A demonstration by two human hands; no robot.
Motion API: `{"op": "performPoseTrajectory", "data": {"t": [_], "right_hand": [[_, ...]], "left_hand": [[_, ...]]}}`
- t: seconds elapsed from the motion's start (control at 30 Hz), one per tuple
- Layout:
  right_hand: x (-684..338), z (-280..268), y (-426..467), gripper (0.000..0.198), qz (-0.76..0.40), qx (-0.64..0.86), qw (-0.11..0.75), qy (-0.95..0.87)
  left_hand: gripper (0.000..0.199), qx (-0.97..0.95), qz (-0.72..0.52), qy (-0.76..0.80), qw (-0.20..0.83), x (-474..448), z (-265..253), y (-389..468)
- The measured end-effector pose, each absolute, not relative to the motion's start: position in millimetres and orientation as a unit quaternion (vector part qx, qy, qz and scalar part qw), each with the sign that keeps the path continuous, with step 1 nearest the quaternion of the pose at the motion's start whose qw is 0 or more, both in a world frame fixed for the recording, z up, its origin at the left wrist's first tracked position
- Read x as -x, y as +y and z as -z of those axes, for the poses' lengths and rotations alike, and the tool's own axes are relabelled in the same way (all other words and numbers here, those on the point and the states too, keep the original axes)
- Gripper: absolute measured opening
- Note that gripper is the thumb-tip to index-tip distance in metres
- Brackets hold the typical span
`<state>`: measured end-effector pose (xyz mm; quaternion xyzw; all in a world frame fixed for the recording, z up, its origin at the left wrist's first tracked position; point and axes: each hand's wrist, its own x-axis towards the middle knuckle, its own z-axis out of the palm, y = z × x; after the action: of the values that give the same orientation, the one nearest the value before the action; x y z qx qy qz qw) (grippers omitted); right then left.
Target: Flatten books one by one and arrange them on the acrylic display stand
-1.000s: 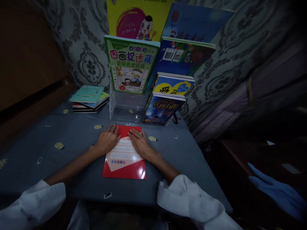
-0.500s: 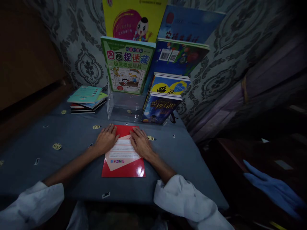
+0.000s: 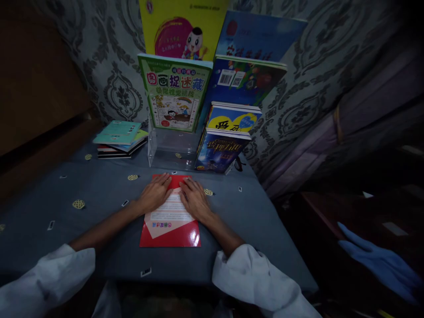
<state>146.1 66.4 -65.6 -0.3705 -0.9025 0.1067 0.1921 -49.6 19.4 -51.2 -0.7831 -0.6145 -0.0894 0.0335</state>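
Observation:
A red book (image 3: 185, 234) lies flat on the cloth-covered table, its printed text upside down to me. My left hand (image 3: 155, 193) rests flat across its far left part, fingers stretched out. On its far right part lies my right hand (image 3: 194, 198), also flat with the fingers extended. A narrow strip of the cover shows between the two hands. Neither hand grips the book; both touch it from above, and their palms hide part of the printed panel.
Beyond the book stands a clear acrylic rack (image 3: 172, 158) with a green picture book (image 3: 175, 95), a dark blue book (image 3: 220, 150) and several others. To its left is a stack of thin books (image 3: 121, 137). A blue glove (image 3: 377, 258) lies at the far right, off the table (image 3: 109, 207).
My left hand has slid to the right over the red book, closer to my right hand. My right hand and the book stay nearly in place.

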Motion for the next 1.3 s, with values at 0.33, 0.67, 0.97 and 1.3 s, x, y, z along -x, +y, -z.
{"op": "performPoseTrajectory", "data": {"t": [0.33,0.67,0.97,1.3], "right_hand": [[-144,61,74,0.052,-0.119,0.333,0.148,-0.924],[-149,57,74,0.061,-0.124,0.407,0.134,-0.895],[-166,67,85,0.055,-0.166,0.391,0.161,-0.891],[-171,80,111,0.046,-0.257,0.357,0.285,-0.852]], "left_hand": [[0.050,0.796,0.131,-0.591,-0.002,44,57,30],[0.052,0.793,0.121,-0.597,-0.010,44,57,29],[0.052,0.797,0.136,-0.588,-0.023,46,58,29],[0.057,0.829,0.106,-0.546,-0.067,47,50,43]]}}
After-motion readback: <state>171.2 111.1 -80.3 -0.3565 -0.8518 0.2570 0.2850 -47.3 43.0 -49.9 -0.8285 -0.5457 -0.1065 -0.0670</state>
